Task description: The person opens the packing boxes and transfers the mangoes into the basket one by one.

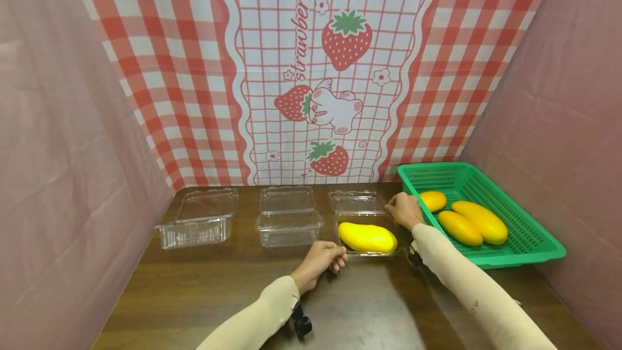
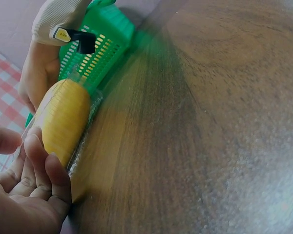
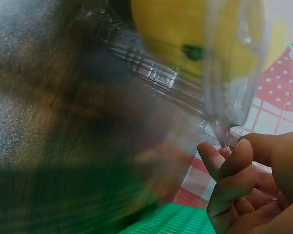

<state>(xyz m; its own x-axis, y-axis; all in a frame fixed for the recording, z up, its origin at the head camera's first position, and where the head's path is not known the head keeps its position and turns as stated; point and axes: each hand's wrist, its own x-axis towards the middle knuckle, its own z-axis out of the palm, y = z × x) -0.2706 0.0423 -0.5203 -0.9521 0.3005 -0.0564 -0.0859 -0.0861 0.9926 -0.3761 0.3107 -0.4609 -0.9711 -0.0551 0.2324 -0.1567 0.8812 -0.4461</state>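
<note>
A yellow mango (image 1: 367, 237) lies in the base of the rightmost clear plastic clamshell box (image 1: 357, 213), whose lid (image 1: 357, 200) is folded back toward the wall. At the box's near left corner is my left hand (image 1: 320, 262), thumb and fingers closing on the rim. My right hand (image 1: 405, 209) pinches the plastic at the box's right side, by the lid. The right wrist view has thumb and fingertips (image 3: 241, 153) meeting on a clear corner. In the left wrist view the mango (image 2: 66, 122) rises just beyond the curled fingers (image 2: 58, 178).
Two more clear clamshell boxes, one in the middle (image 1: 289, 226) and one at left (image 1: 196, 231), stand with lids raised. A green basket (image 1: 522, 220) at right holds several mangoes (image 1: 480, 222). Behind the brown table (image 1: 233, 290) hangs a strawberry-print cloth (image 1: 311, 69).
</note>
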